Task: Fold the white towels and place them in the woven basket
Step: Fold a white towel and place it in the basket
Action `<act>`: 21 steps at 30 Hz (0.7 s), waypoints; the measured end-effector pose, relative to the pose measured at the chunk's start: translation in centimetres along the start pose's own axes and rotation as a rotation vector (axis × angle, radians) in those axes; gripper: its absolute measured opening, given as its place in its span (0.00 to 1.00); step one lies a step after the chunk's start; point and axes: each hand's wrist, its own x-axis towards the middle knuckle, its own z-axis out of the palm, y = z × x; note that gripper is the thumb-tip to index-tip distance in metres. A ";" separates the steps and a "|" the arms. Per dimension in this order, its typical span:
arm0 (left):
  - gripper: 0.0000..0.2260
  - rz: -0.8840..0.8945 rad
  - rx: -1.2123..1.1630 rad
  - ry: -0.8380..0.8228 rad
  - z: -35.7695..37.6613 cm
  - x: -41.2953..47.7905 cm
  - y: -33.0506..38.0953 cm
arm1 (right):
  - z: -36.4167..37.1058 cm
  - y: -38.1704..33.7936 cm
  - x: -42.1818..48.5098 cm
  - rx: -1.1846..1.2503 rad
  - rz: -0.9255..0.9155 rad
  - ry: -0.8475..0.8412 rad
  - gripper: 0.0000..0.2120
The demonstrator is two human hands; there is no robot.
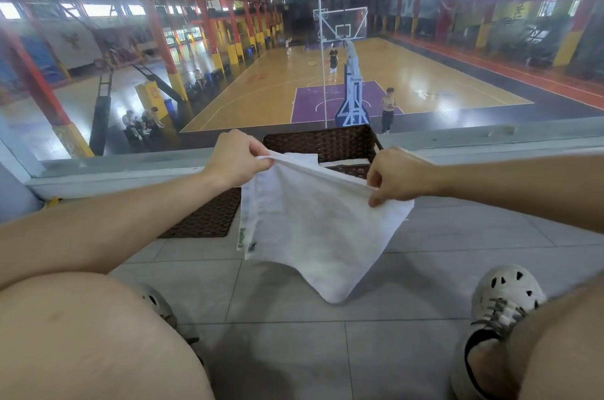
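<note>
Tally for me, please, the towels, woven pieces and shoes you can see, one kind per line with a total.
white towel, held up: 1
woven basket: 1
flat woven piece on the floor: 1
shoes: 2
Total: 5
The folded white cloth in the basket is partly hidden, so it is left uncounted.

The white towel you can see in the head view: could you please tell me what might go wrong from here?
1. The left hand and right hand pinch only the top edge of the white towel; its low corner hangs close to the tiled floor and may drag on it.
2. The woven basket holds other towels and sits partly hidden behind the held one, so placing could rumple them.
</note>
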 end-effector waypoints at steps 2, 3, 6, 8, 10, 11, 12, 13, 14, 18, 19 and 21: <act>0.02 0.007 -0.010 -0.003 -0.1 0.1 0.1 | 0.9 0.2 -0.1 -0.086 -0.052 -0.084 0.19; 0.02 0.003 -0.011 -0.003 -0.1 0.1 0.1 | 1.3 0.4 -0.1 -0.125 -0.063 -0.113 0.21; 0.04 -0.029 -0.017 -0.004 -0.4 0.0 -0.3 | 1.8 1.0 -0.3 -0.138 -0.059 -0.122 0.22; 0.03 -0.043 -0.024 -0.002 -0.7 -0.1 -0.4 | 1.9 1.6 -0.4 -0.138 -0.033 -0.083 0.22; 0.03 -0.004 -0.021 0.000 -1.1 -0.4 0.0 | 2.2 2.1 -0.3 -0.096 0.017 -0.063 0.22; 0.04 0.025 -0.027 -0.006 -1.2 -0.4 0.3 | 2.4 2.3 -0.2 -0.073 0.036 -0.070 0.21; 0.04 0.050 -0.043 -0.016 -1.2 -0.5 0.8 | 2.6 2.4 -0.1 -0.049 0.044 -0.082 0.20; 0.04 0.069 -0.064 -0.031 -1.2 -0.7 1.4 | 2.7 2.2 -0.1 -0.011 0.046 -0.100 0.19; 0.03 0.083 -0.081 -0.052 -1.1 -0.9 2.0 | 2.8 1.9 -0.2 0.030 0.033 -0.116 0.18; 0.03 0.144 -0.130 -0.121 -0.8 -1.3 4.3 | 2.7 -0.5 -0.5 0.211 -0.010 -0.134 0.23; 0.03 0.157 -0.136 -0.128 -0.9 -1.3 4.7 | 2.9 -0.9 -0.5 0.254 -0.012 -0.149 0.26; 0.03 0.176 -0.142 -0.125 -1.0 -1.3 5.4 | 3.3 -1.8 -0.6 0.346 -0.001 -0.200 0.29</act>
